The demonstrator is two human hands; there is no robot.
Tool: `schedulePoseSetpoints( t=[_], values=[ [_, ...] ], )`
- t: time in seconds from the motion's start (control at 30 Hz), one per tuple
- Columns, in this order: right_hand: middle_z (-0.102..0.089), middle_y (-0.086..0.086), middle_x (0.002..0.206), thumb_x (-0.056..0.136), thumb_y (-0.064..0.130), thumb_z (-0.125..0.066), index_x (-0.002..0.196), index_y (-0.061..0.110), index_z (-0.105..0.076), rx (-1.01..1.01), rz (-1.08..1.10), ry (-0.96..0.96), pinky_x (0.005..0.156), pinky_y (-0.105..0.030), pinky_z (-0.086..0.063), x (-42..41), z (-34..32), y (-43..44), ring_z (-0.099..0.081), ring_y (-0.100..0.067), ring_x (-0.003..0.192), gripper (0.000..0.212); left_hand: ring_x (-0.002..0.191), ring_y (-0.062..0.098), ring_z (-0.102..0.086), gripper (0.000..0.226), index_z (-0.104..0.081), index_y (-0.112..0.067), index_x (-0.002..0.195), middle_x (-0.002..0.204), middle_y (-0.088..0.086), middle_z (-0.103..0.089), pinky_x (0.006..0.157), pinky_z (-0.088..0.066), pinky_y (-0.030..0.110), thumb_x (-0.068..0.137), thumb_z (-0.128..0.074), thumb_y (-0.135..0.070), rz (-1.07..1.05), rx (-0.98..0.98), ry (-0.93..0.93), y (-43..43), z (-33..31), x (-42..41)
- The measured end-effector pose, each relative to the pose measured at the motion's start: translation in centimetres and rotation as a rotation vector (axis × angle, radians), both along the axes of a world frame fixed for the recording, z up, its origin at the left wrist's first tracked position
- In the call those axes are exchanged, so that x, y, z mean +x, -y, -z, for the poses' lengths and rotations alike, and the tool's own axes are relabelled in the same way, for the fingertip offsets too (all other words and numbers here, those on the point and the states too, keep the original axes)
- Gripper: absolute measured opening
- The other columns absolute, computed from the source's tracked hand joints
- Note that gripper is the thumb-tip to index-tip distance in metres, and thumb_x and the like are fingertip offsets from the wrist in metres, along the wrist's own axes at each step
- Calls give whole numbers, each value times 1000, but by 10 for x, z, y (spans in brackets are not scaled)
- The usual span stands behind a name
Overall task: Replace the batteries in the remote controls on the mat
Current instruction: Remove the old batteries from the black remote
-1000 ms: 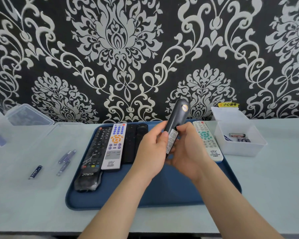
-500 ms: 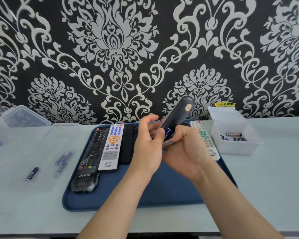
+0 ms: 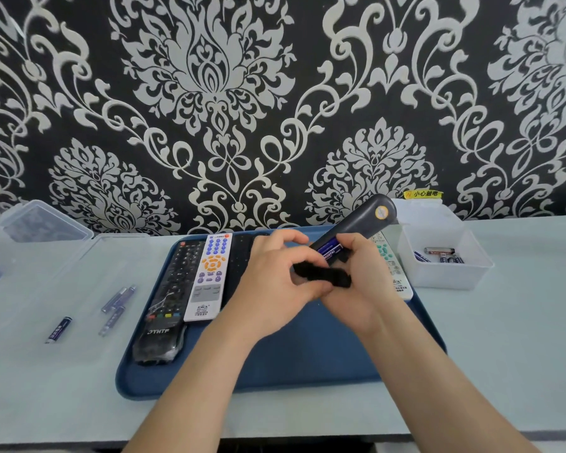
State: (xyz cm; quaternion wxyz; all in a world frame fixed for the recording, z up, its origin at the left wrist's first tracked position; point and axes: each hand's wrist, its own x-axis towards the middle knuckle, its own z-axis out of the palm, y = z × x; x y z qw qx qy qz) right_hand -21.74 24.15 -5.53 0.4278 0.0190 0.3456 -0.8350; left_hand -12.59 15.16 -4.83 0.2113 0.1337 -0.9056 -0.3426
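My right hand (image 3: pixel 356 289) grips a dark grey remote (image 3: pixel 360 223) held back side up above the blue mat (image 3: pixel 307 361), its top end pointing up and right. Blue batteries (image 3: pixel 329 251) show in its uncovered compartment. My left hand (image 3: pixel 275 282) pinches the black battery cover (image 3: pixel 321 276), which sits off the compartment between both hands. On the mat lie a black remote (image 3: pixel 174 289), a white remote with orange keys (image 3: pixel 208 279), dark remotes (image 3: pixel 242 256) partly hidden by my left hand, and a white remote with green keys (image 3: pixel 394 273).
A white bin (image 3: pixel 445 276) holding several batteries stands right of the mat. Loose batteries (image 3: pixel 115 302) and one more battery (image 3: pixel 58 330) lie on a clear lid on the left. A clear box (image 3: pixel 43 220) sits at the far left against the patterned wall.
The battery cover has come off the grey remote and is now in my left hand. The batteries inside are exposed. The remote has tilted further to the right.
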Motion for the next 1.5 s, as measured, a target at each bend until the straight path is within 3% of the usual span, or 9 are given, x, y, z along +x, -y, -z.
schedulePoseSetpoints(
  t=[0.1, 0.2, 0.33, 0.43, 0.67, 0.83, 1.1, 1.4, 1.5],
  values=[
    [-64, -12, 85, 98, 19, -46, 105, 8, -54, 111, 54, -95, 77, -45, -54, -3, 1, 3, -63, -25, 75, 15, 92, 5, -56, 27, -68, -38, 71, 96, -19, -63, 84, -48, 26, 76, -78, -13, -34, 181, -122, 7, -4, 4],
    [-59, -8, 98, 101, 20, -48, 106, 18, -51, 171, 155, -205, 81, -47, -54, -6, -3, 1, -69, -23, 75, 6, 61, 5, -57, 22, -70, -29, 72, 65, -14, -66, 67, -48, 31, 81, -72, -8, -8, 231, 20, 21, -13, 17],
    [-53, -9, 93, 101, 21, -47, 100, 20, -50, 165, 176, -267, 71, -40, -59, -10, -9, -6, -70, -24, 67, 4, 75, 0, -63, 14, -75, -34, 79, 74, -19, -70, 80, -53, 28, 86, -66, -25, 106, -13, 463, 32, -17, 34],
    [-58, -10, 83, 98, 20, -45, 101, 13, -52, 182, 125, -258, 57, -32, -56, -9, -10, -8, -65, -18, 55, 10, 79, 9, -66, 25, -76, -27, 82, 78, -10, -72, 79, -54, 32, 85, -62, -48, 97, -115, 592, 28, -17, 35],
    [-64, -9, 76, 96, 21, -42, 88, 9, -56, 160, -11, -335, 56, -32, -50, -3, -10, -5, -58, -20, 58, 20, 71, 5, -53, 15, -61, -25, 83, 78, -18, -58, 65, -48, 23, 77, -72, -16, -71, -104, -223, 0, -15, 12],
    [-65, -11, 79, 101, 36, -41, 94, 11, -64, 195, -61, -423, 63, -33, -49, -1, -6, -4, -61, -25, 65, 35, 91, 7, -47, 32, -51, -23, 95, 93, -18, -51, 76, -39, 21, 74, -72, -12, -48, -299, -220, -10, -7, 3],
    [-67, -11, 85, 98, 45, -44, 93, 16, -69, 310, -14, -540, 77, -42, -46, 5, -7, -2, -60, -27, 87, 39, 92, 13, -44, 33, -48, -21, 99, 94, -10, -51, 72, -41, 32, 75, -69, -14, -78, -433, -142, -14, -13, 1],
    [-67, 3, 71, 101, 44, -39, 89, 21, -65, 379, -18, -687, 68, -34, -50, 6, -5, -7, -63, -15, 75, 38, 84, 11, -44, 31, -45, -21, 93, 88, -10, -52, 71, -36, 26, 73, -69, -15, -57, -366, -142, -12, -16, -5],
    [-64, 4, 66, 102, 40, -38, 80, 21, -64, 375, -24, -704, 53, -24, -48, 6, -6, -9, -60, -11, 61, 39, 82, 13, -46, 29, -44, -20, 89, 84, -9, -51, 70, -39, 27, 74, -68, -14, -50, -323, -152, -12, -16, -7]
  ],
)
